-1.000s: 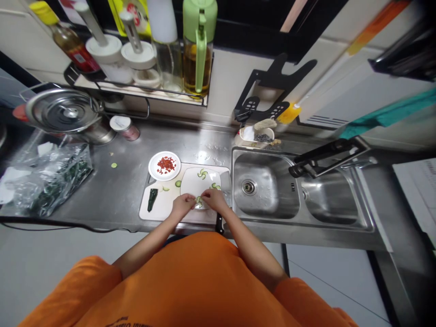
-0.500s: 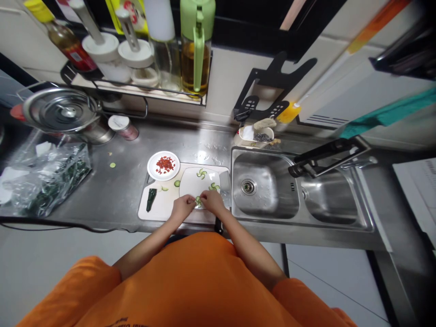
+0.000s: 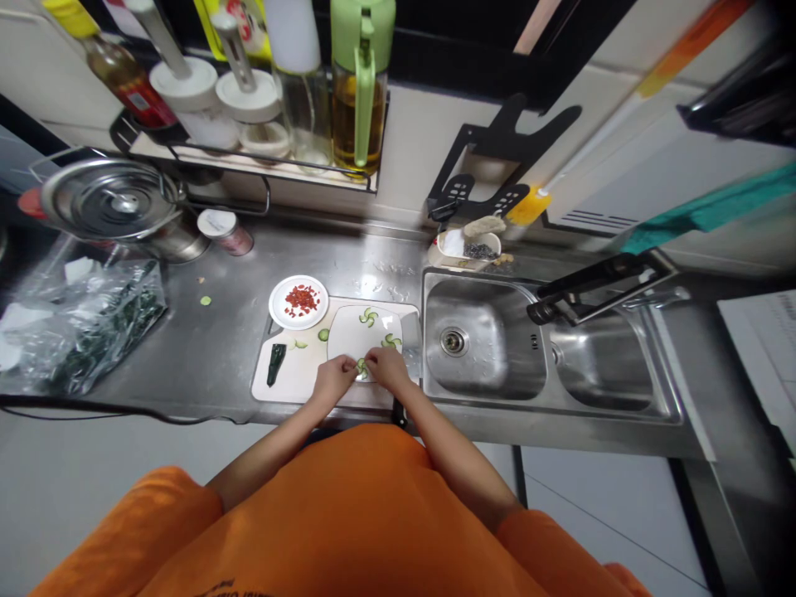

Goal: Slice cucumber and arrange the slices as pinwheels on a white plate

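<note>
A white square plate (image 3: 348,327) rests on a cutting board (image 3: 304,385) in front of me. Thin green cucumber slices form small pinwheels on it: one at the far edge, one at the right, and a cucumber pinwheel (image 3: 361,369) at the near edge. Both hands are at that near one. My left hand (image 3: 336,378) has its fingers pinched at its left side. From the right, my right hand (image 3: 386,367) pinches at the same slices, fingertips closed. A dark green cucumber chunk (image 3: 275,365) and several cut bits lie on the board's left part.
A small white plate (image 3: 277,318) holds chopped red pieces. A knife handle (image 3: 400,413) juts over the counter edge beside my right wrist. To the right is a double sink (image 3: 482,332); at left are a bag of greens (image 3: 105,332), a can (image 3: 227,234) and a lidded pot (image 3: 118,203).
Hardly anything differs. Both hands stay at the near pinwheel with only tiny finger movement, and the view has shifted very slightly.
</note>
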Action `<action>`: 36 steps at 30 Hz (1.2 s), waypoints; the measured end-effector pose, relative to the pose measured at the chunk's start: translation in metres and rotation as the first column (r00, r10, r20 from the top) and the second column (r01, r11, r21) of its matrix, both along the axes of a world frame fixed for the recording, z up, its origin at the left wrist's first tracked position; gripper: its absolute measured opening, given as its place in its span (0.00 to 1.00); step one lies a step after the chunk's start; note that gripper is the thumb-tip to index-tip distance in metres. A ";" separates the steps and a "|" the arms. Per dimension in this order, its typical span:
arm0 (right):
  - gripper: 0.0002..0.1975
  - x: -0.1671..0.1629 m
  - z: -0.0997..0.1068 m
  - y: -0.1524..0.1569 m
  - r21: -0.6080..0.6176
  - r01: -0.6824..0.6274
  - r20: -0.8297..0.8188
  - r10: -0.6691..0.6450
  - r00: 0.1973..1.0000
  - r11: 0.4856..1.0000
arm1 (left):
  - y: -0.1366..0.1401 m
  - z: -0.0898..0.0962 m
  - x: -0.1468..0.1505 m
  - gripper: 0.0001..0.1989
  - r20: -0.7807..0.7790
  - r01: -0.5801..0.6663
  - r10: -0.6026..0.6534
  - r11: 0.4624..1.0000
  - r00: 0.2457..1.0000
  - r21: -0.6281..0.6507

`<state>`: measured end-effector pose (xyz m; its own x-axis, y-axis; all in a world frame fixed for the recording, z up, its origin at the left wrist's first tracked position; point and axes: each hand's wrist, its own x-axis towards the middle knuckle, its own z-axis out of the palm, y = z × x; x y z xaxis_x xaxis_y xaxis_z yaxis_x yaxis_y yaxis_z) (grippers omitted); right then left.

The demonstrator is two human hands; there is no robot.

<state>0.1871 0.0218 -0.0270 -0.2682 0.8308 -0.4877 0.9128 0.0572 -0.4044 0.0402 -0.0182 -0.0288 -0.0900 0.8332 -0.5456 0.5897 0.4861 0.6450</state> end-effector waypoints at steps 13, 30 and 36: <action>0.12 -0.002 0.003 -0.005 0.022 -0.025 0.056 0.024 0.998 0.999 | 0.000 0.002 0.002 0.06 -0.037 0.033 -0.032 0.999 0.999 0.021; 0.12 -0.004 0.005 -0.011 0.078 -0.045 0.096 0.038 0.995 0.996 | 0.000 -0.002 0.002 0.05 -0.125 0.108 -0.096 0.990 0.987 0.092; 0.12 -0.004 0.002 -0.012 0.082 -0.044 0.092 0.037 0.995 0.996 | -0.002 -0.003 0.001 0.06 -0.124 0.175 -0.162 0.979 0.979 0.101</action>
<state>0.1836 0.0097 -0.0247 -0.2605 0.8594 -0.4400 0.9415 0.1251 -0.3129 0.0414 -0.0197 -0.0315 0.0003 0.8963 -0.4435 0.7304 0.3027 0.6123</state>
